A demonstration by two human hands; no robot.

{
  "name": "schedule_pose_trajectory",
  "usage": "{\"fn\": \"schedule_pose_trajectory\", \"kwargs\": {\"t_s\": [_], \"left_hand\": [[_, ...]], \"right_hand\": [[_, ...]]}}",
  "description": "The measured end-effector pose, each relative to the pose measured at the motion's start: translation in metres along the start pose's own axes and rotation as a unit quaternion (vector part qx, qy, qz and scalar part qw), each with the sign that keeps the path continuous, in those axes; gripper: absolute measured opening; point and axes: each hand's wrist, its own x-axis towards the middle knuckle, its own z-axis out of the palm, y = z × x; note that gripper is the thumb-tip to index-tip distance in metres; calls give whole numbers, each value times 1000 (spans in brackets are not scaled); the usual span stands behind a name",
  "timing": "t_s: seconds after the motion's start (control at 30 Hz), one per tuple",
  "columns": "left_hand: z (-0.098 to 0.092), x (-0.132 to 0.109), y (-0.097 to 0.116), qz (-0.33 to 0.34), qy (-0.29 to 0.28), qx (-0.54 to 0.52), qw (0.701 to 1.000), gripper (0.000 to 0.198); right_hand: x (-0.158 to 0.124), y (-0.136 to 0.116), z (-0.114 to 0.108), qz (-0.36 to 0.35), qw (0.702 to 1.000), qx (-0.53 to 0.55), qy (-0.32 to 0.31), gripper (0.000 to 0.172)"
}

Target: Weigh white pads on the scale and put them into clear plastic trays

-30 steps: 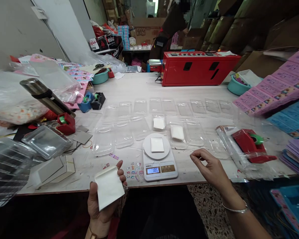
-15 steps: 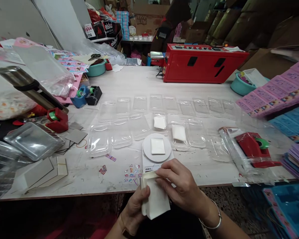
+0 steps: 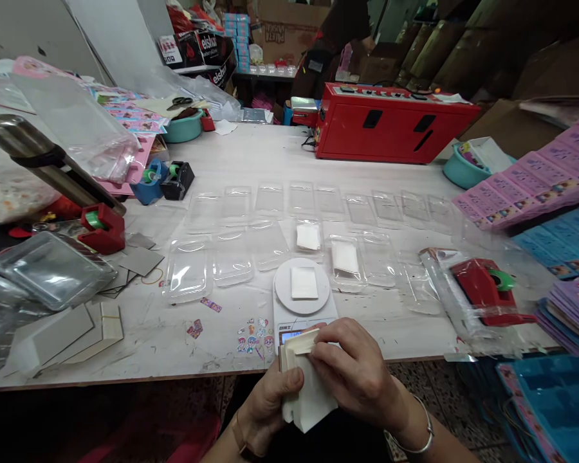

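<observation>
Both hands meet at the table's near edge around a stack of white cards (image 3: 309, 389). My left hand (image 3: 270, 402) grips the stack from below and the left. Over its top my right hand (image 3: 357, 376) closes, fingers pinching the upper cards. Just beyond them stands a small white scale (image 3: 302, 296) with one white card on its round pan; its display is partly hidden by my fingers. Behind the scale lie rows of clear plastic blister trays (image 3: 231, 260), two of them holding white cards (image 3: 345, 257).
A red tape dispenser (image 3: 485, 289) sits at the right, another one (image 3: 101, 228) at the left. A red machine (image 3: 390, 122) stands at the back, with a person behind it. Pink and blue cards (image 3: 535, 180) pile up at the right; plastic bags and a steel flask (image 3: 43, 161) at the left.
My right hand came from open air over the table down onto the white cards in my left hand, which moved right. Both now hold the stack together in front of the scale.
</observation>
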Motion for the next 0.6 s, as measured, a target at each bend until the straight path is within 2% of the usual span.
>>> {"fn": "schedule_pose_trajectory", "kwargs": {"t_s": [0.17,0.33,0.6], "left_hand": [[-3,-1,-1,0,2,-5,1000,85],[-4,-1,-1,-8,38,-19,999,87],[-8,3,-4,-8,50,-46,998,81]], "right_hand": [[0,1,0,-20,1000,-14,-12,16],[-4,4,3,-44,998,-39,-17,18],[-2,5,4,-38,998,-51,0,13]]}}
